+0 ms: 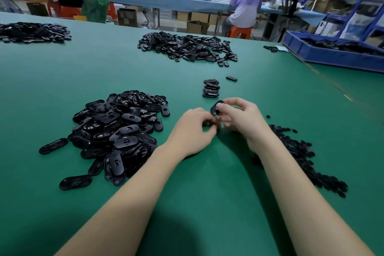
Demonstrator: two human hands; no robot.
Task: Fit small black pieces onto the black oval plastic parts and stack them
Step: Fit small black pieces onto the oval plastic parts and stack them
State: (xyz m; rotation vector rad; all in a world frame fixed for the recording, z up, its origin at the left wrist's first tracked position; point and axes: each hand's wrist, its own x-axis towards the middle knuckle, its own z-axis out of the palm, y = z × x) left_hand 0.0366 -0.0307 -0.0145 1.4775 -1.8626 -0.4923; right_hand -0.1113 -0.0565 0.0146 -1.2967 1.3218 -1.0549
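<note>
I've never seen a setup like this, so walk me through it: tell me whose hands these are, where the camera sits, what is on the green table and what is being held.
There is no machine here: a person works with bare hands, filmed by a camera worn on their head, looking forward and down. The right hand pinches a black oval part; the left hand curls its fingers just beside it, on something too hidden to name. On the green table lie a heap of oval parts to the left, a spread of small black pieces to the right, and a short stack of ovals just beyond the hands.
</note>
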